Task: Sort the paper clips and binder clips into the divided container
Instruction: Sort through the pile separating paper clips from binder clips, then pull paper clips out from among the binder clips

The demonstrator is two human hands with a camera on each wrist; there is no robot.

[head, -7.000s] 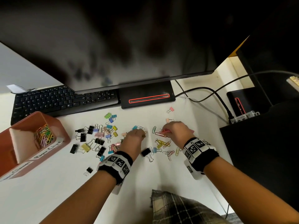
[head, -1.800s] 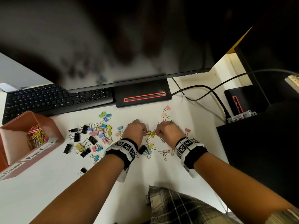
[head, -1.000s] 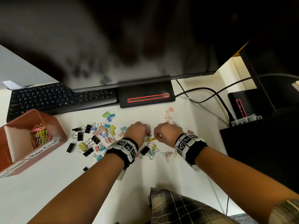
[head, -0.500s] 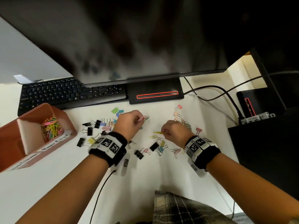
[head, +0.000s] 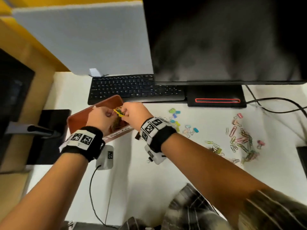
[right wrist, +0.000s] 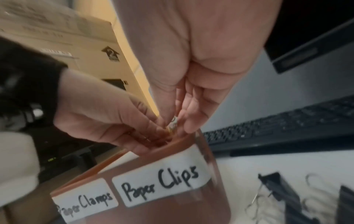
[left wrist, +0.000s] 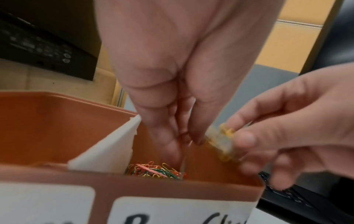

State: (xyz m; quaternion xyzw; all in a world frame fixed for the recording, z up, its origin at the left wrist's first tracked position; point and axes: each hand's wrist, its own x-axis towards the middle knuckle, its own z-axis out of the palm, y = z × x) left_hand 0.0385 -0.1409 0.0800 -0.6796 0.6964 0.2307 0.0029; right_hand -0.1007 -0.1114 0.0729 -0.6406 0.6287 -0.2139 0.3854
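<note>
From the head view, both hands are hovering over the brown container. The left wrist view: the right hand is pinching a yellow clip bunch. The right wrist view: the left hand is curling; its grasp is unclear. Light, slippery wire: pinch it flat.

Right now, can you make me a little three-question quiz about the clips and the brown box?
1. True or false: the pile of paper clips lies in the compartment labelled "Paper Clips".
2. Which hand pinches the yellow clips over the container: A left, B right?
3. Fill in: the other label reads "Paper ____".

Key: 1 true; 2 B, the right hand, while the left hand meets it; 3 Clamps.
</note>
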